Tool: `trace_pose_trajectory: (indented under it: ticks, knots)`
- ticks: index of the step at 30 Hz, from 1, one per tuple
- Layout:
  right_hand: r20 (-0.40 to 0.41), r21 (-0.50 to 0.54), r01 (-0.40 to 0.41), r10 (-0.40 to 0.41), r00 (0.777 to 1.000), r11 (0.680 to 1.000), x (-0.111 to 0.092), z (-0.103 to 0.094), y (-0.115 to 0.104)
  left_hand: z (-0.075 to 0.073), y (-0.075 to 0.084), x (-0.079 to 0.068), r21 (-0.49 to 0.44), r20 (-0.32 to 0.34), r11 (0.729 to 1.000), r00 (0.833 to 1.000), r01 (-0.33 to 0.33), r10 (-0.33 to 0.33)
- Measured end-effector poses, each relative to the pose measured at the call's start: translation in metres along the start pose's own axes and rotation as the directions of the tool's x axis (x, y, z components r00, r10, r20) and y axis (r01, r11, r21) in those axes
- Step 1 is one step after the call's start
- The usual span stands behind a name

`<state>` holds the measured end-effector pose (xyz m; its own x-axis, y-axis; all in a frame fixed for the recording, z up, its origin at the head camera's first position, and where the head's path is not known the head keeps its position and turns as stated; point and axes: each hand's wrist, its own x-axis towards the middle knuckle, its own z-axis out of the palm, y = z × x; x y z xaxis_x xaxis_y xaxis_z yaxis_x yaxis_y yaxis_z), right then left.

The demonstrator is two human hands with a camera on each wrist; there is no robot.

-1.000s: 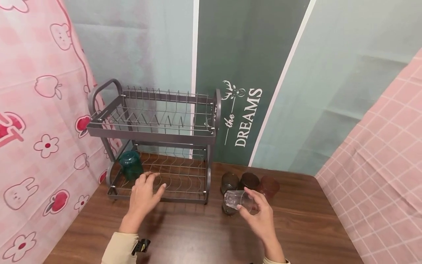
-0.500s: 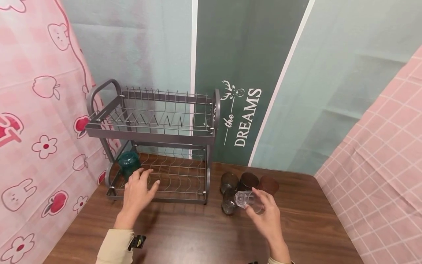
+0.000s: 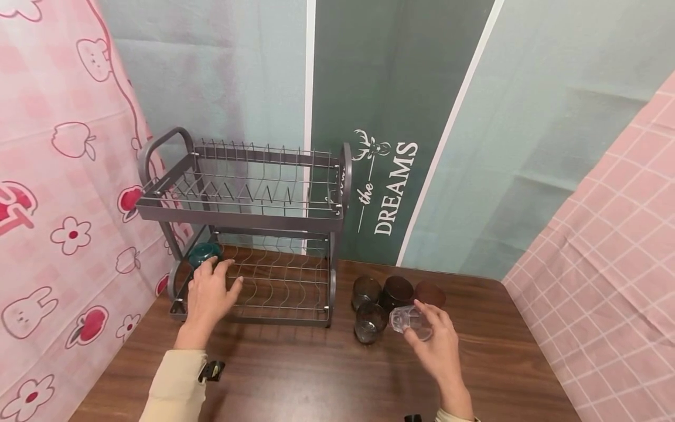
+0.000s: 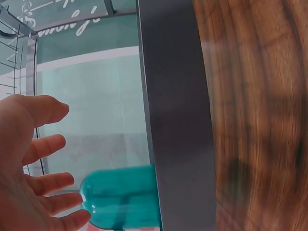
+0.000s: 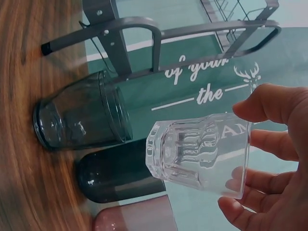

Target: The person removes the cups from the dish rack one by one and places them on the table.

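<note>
My right hand (image 3: 436, 346) holds a clear glass (image 3: 408, 322) between thumb and fingers, tilted on its side above the table. In the right wrist view the fingertips grip this clear glass (image 5: 192, 156) near its wide rim, and its thick faceted base points away from the palm. My left hand (image 3: 208, 296) reaches over the front of the lower rack tier with fingers spread. Its fingertips are right at the rounded base of a teal glass (image 4: 120, 197), which stands upside down in the tier's left corner. The hand partly hides that glass in the head view.
A grey two-tier dish rack (image 3: 239, 220) stands at the left on the wooden table (image 3: 311, 375). Right of it are two smoky grey glasses (image 3: 371, 323), a dark glass (image 3: 397, 291) and a reddish glass (image 3: 430, 293), close together. Pink cloths hang on both sides.
My right hand has moved right with the clear glass, uncovering the front smoky glass. My left hand has shifted left and slightly up, covering more of the teal glass.
</note>
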<state>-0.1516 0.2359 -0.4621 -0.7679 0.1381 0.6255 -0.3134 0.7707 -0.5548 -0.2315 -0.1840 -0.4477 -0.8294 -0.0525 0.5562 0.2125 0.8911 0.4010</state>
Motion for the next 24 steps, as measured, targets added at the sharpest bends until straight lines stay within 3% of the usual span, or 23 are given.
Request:
trace_pose_trajectory:
  ticks: [7,12,24]
  knots:
    - [0.039,-0.009,-0.016,0.016,0.999,1.000,0.003,0.001,0.007,-0.006,-0.006,0.006,-0.006,0.038,0.999,0.999,0.033,-0.033]
    - [0.113,-0.060,-0.032,0.039,0.993,0.998,0.004,0.003,0.013,-0.009,-0.010,0.010,-0.002,0.053,0.999,0.997,0.048,-0.047]
    - [0.259,-0.094,-0.023,0.047,0.965,0.995,0.003,0.015,0.029,-0.011,-0.018,0.021,0.034,0.023,0.998,0.999,0.045,-0.046]
